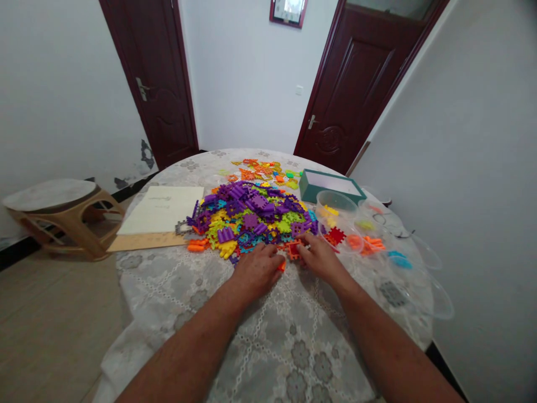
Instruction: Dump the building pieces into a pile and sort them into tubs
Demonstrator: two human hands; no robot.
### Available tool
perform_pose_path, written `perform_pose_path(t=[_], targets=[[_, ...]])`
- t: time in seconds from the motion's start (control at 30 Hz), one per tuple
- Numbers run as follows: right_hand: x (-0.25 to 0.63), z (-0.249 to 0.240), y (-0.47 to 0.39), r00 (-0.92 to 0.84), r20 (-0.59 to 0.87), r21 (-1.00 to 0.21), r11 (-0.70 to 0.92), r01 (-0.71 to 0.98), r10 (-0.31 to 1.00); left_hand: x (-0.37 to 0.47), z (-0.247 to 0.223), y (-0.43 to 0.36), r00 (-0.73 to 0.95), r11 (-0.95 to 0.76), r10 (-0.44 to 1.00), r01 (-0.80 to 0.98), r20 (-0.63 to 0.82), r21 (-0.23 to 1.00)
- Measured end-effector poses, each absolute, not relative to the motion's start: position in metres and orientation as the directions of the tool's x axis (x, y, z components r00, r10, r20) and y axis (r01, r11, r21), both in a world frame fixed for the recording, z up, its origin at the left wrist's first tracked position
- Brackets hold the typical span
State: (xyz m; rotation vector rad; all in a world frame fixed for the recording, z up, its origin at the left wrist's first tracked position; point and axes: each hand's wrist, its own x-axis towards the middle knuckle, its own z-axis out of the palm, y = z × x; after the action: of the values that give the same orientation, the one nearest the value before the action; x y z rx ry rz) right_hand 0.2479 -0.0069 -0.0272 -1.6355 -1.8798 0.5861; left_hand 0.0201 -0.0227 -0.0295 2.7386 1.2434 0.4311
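Note:
A heaped pile of plastic interlocking building pieces (251, 220) in purple, yellow, green and blue lies on the table in front of me. At its near edge my left hand (258, 270) is curled, with an orange building piece (282, 266) showing at its thumb and fingertips. Beside it, my right hand (321, 257) pinches the edge of an orange-red square building piece (294, 250) between thumb and fingers. The two hands are apart. A red toothed piece (335, 236) lies just beyond my right hand.
Clear plastic tubs hold sorted pieces: yellow and red in one tub (335, 204), orange pieces (367, 245) and blue pieces (399, 259) in others. Behind stands a green box (308, 190). Left lies a pale paper folder (163, 208); orange pieces (262, 169) spread at the back. A stool (62, 218) stands left.

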Motion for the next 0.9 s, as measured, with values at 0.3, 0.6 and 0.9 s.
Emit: perform_pose_path(t=[0.3,0.6,0.9], targets=[[0.244,-0.036,-0.011,-0.125,0.158,-0.346,0.174,0.922,0.980,0.014,-0.022,-0.025,0.616,-0.650,0.758,0.739,0.214,0.176],[0.245,-0.038,-0.012,-0.101,0.150,-0.389,0.153,0.909,0.984,0.003,-0.017,-0.019,0.455,-0.535,0.843,0.765,0.287,0.360],[0.247,-0.017,-0.011,-0.089,0.190,-0.611,0.189,0.769,0.978,0.006,-0.021,-0.020,0.446,-0.540,0.840,0.635,0.309,0.553]])
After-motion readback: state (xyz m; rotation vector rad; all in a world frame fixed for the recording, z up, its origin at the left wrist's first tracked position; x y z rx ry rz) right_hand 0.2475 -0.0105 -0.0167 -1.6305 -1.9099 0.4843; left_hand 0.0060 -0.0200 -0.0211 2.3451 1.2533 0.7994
